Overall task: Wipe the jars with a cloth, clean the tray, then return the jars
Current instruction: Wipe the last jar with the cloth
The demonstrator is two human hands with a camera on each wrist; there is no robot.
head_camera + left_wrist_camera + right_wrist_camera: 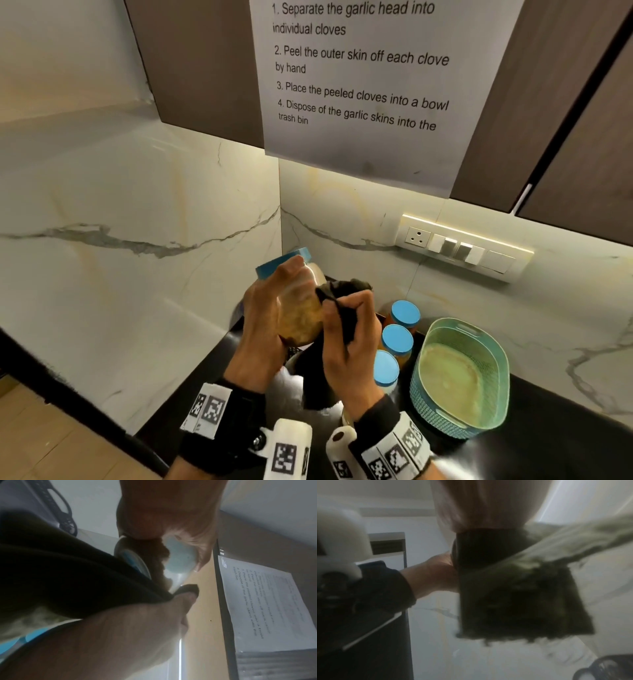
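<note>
My left hand [270, 315] grips a clear jar [301, 308] with a blue lid [284, 262] and tan contents, held tilted above the counter. My right hand [349, 329] holds a dark cloth [342, 291] and presses it against the jar's right side. In the left wrist view the cloth [68, 577] covers much of the jar [178, 557]. In the right wrist view the cloth [522, 599] hangs blurred under the hand. Three more blue-lidded jars [397, 339] stand in a row on the black counter. A teal tray-basket [424, 387] stands empty to their right.
The black counter [548, 438] runs into a corner of marble walls. A switch panel [462, 246] is on the right wall. Brown cabinets carry a printed sheet [359, 85] overhead. The floor lies at the lower left.
</note>
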